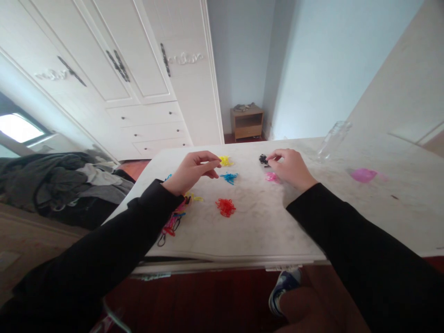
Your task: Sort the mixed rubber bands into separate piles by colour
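Observation:
Small loops that look like rubber bands lie sorted by colour on the white table. My left hand [196, 171] hovers beside the yellow pile [226, 161] and the blue pile [229, 177], its thumb and forefinger closed in a pinch. Whatever is between those tips is too small to make out. At the edge of the black pile [263, 160] my right hand [289, 167] has its thumb and forefinger pinched together; what they hold cannot be seen. Just under it lies the pink pile [272, 177]. Nearer me is a red pile [225, 207]. Mixed bands [171, 224] are partly hidden by my left sleeve.
A clear glass bottle [333, 141] stands at the table's back right, with a pink balloon-like piece [363, 175] nearer. Dark clothes [69, 185] are heaped left of the white table [263, 231]. Beyond are a white wardrobe [145, 118] and a small wooden cabinet [247, 122].

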A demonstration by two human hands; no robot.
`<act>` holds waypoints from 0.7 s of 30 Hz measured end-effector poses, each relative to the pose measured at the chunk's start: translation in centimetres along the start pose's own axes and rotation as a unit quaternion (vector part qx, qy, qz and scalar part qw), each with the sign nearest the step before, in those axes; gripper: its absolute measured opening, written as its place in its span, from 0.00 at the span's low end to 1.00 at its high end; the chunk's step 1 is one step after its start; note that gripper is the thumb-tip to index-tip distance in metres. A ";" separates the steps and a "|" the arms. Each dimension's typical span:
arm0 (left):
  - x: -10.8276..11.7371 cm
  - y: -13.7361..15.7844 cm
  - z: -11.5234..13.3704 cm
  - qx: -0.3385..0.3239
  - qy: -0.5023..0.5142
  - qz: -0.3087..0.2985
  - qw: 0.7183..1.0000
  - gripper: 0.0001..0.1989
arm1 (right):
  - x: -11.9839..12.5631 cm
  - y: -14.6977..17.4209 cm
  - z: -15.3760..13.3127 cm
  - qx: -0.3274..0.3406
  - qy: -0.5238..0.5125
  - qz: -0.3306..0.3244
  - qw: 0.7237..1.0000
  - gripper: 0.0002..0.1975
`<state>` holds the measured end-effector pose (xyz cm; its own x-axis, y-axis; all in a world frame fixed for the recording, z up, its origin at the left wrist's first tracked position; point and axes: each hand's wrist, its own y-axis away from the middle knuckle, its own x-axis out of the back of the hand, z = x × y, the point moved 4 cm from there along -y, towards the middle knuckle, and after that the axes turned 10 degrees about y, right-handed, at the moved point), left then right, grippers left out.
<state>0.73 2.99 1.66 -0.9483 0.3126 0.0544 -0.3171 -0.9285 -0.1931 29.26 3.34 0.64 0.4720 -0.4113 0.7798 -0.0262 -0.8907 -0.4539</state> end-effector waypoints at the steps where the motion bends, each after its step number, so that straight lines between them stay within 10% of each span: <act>1: 0.5 -0.2 0.0 -0.002 0.002 0.008 1.000 0.09 | -0.1 0.0 0.3 -0.005 0.006 -0.004 1.000 0.08; 11: 7.1 -1.7 2.1 -0.009 -0.171 0.034 0.985 0.10 | -0.7 0.3 0.7 0.008 0.020 0.015 1.000 0.06; 21: 9.7 -1.6 -0.2 0.153 -0.344 -0.160 0.912 0.20 | -0.4 0.2 0.5 0.005 0.008 0.018 1.000 0.04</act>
<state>-7.98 7.54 2.34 -0.5543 0.4754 0.6832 -0.4671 -0.8571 0.2174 29.51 3.42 -0.02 0.4564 -0.4456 0.7702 -0.0337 -0.8736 -0.4854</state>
